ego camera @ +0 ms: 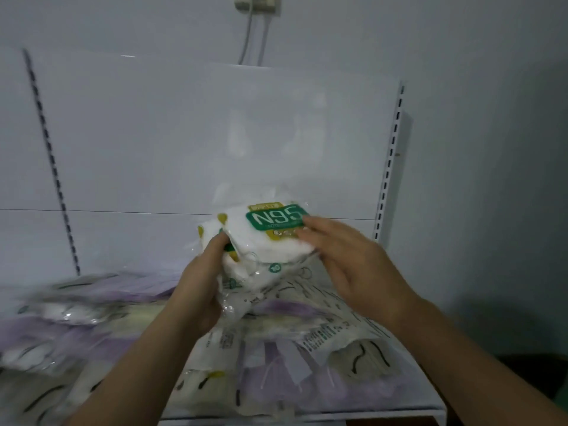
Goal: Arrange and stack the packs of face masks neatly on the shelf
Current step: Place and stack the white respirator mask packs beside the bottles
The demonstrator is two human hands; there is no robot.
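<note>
I hold white N95 mask packs (264, 241) in clear plastic with a green label, above the heap on the shelf (408, 404). My left hand (206, 278) grips their left lower side, fingers curled round the plastic. My right hand (350, 256) lies on the top pack's right side, fingers fairly straight over the label. Below lie several flat packs of purple and cream masks (295, 339), overlapping in a loose pile.
The shelf's white back panel (184, 149) rises behind, with slotted uprights at left (52, 161) and right (390, 167). More blurred mask packs (61, 315) cover the shelf's left part. A grey wall stands to the right, a wall socket with cables (258, 4) above.
</note>
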